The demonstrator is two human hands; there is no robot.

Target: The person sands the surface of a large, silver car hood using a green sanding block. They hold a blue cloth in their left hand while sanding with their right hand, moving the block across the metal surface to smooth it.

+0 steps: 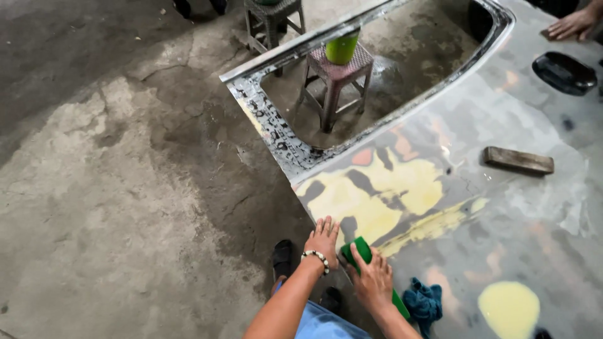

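Right hand clamped over green sanding block on near edge of grey, yellow-patched car panel; left hand flat, fingers spread, beside it. Blue rag just right.

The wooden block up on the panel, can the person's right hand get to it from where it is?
Probably yes, with a long stretch. The right hand presses a green sanding block, and only bare panel lies between it and the wooden block.

Green sanding block under your right palm: long, flat on the panel's near edge, angled, lower end beside a blue rag.
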